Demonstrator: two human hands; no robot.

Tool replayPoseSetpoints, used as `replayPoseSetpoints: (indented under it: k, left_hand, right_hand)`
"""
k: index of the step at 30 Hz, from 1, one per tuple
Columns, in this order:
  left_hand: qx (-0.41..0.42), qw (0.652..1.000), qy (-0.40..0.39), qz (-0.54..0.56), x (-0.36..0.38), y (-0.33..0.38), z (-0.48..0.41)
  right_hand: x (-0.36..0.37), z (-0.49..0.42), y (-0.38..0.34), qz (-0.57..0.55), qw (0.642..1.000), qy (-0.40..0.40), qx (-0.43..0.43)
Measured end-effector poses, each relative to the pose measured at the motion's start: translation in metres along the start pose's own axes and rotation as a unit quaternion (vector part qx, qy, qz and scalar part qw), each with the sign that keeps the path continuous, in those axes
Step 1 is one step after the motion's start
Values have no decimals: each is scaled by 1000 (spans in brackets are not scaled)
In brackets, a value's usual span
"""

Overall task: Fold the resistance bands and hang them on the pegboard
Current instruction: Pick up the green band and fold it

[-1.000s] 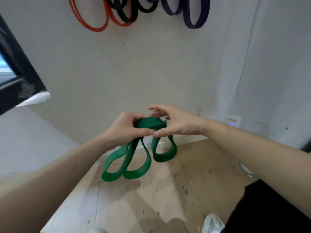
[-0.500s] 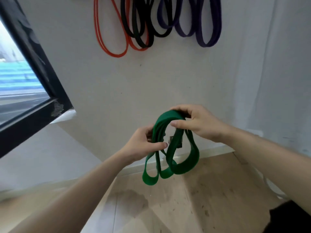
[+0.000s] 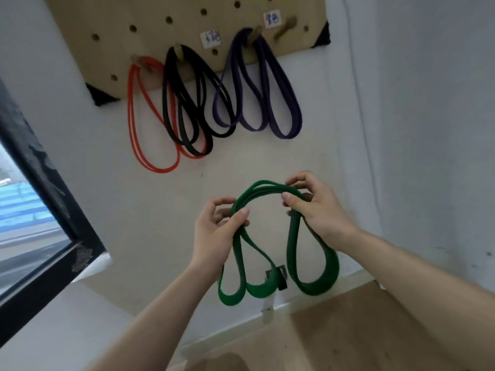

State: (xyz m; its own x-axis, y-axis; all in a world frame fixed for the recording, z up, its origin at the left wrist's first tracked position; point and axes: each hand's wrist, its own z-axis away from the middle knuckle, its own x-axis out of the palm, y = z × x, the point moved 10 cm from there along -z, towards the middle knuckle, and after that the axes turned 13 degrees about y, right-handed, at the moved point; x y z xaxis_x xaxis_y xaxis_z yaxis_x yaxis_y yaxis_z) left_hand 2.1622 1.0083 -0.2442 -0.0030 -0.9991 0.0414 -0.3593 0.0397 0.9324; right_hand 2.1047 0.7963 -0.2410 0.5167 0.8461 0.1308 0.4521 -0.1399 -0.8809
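Observation:
A green resistance band (image 3: 294, 263), folded into several loops, hangs in front of the wall. My left hand (image 3: 214, 231) pinches the left end of its top arch. My right hand (image 3: 313, 207) grips the right end, thumb in front. Above is the wooden pegboard (image 3: 160, 25). A red band (image 3: 139, 121), a black band (image 3: 184, 111) and a purple band (image 3: 267, 97) hang from its pegs. One bare peg (image 3: 285, 26) sticks out at the board's right, next to a paper label (image 3: 272, 19).
A black window frame (image 3: 48, 210) runs along the left. White curtain folds (image 3: 415, 129) cover the wall on the right. A small wall socket (image 3: 276, 277) shows behind the green loops. Wooden floor (image 3: 361, 330) lies below.
My view has tilted up, bringing the pegboard into sight. Both hands have risen and spread apart, widening the green band's top into an arch.

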Motion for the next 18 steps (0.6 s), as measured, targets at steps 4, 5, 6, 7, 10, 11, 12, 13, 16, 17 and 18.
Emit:
replayPoseSetpoints:
  k: [4, 5, 6, 7, 10, 11, 12, 13, 16, 17, 18]
  left_hand:
    - [44, 999, 9, 2, 26, 53, -30]
    - [56, 998, 14, 3, 32, 68, -38]
    - [69, 998, 16, 4, 38, 82, -45]
    - [83, 996, 16, 5, 45, 97, -51]
    - [127, 992, 12, 1, 68, 139, -66]
    - [140, 990, 12, -3, 75, 151, -71]
    - [152, 988, 14, -5, 83, 163, -76]
    - [161, 987, 17, -4, 90, 174, -81]
    - [186, 982, 37, -1, 113, 203, -98]
    - [197, 979, 45, -4, 121, 213, -103]
    - [206, 977, 53, -8, 129, 221, -108]
  right_hand:
    - [-9, -21, -24, -2, 999, 19, -26]
    - [-9, -26, -31, 6, 999, 14, -37]
    - [-10, -32, -39, 16, 999, 10, -51]
    - [-11, -38, -49, 27, 997, 8, -67]
    - [-22, -64, -83, 17, 994, 22, -102]
    - [-27, -74, -95, 6, 993, 33, -109]
    - [-32, -85, -107, -1, 992, 45, -119]
    - [-37, -96, -119, -3, 990, 57, -131]
    - [-47, -128, -152, 2, 983, 77, -167]
    - [-49, -139, -160, 4, 981, 84, -174]
    - [-52, -150, -168, 7, 979, 92, -180]
